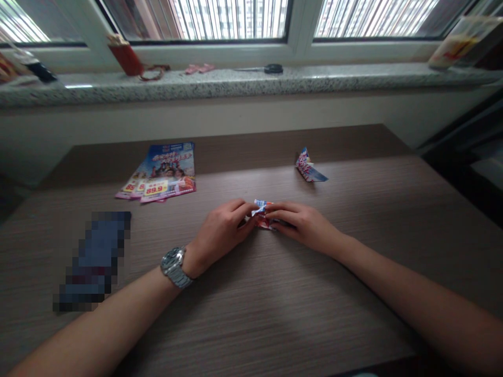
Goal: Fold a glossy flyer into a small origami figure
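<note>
A small folded paper [264, 221], printed in red, white and blue, lies on the table between my two hands. My left hand [222, 228], with a metal watch on its wrist, pinches the paper's left side between thumb and fingers. On the other side, my right hand [308, 222] has its fingers closed on the right part of the paper, partly covering it. Beyond my right hand stands another folded paper shape [308, 167], blue with pink print. Several colourful flyers [171, 170] lie fanned out at the back left.
A dark pixelated oblong [94, 262] rests beside my left forearm on the wooden table [243, 314]. Along the granite windowsill [220, 86] are a red container [126, 56], small pink items [199, 68] and a black-handled tool [273, 68].
</note>
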The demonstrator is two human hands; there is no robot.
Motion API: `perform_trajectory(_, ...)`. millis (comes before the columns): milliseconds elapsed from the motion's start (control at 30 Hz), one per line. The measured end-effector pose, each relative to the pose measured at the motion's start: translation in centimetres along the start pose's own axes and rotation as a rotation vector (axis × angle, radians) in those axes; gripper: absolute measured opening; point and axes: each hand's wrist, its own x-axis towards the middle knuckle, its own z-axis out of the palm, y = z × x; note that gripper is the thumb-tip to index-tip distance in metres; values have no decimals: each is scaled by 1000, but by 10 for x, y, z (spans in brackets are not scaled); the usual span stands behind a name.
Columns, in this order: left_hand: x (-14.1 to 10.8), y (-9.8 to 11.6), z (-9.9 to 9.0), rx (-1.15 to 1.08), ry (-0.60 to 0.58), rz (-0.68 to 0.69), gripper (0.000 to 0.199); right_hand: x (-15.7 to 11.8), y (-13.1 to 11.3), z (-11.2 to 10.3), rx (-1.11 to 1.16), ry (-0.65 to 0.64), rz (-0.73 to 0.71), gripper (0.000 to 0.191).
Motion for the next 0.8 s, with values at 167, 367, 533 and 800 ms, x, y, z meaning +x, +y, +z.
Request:
perform_trajectory(167, -1, -2, 2, -71, -17, 21, 25, -1, 5, -2, 44, 4, -16, 27)
perform_trajectory(367, -1, -2, 1, -155, -34, -15, 20, -1, 4, -2, 54, -4, 16, 29)
perform_trajectory(533, 0, 0, 3, -231, -41, -44, 17, 1, -1, 3, 40, 55, 86, 22)
perform_trajectory(800, 1, 4, 3, -288, -22, -41, 16, 5, -8, 6, 95, 108, 163, 15)
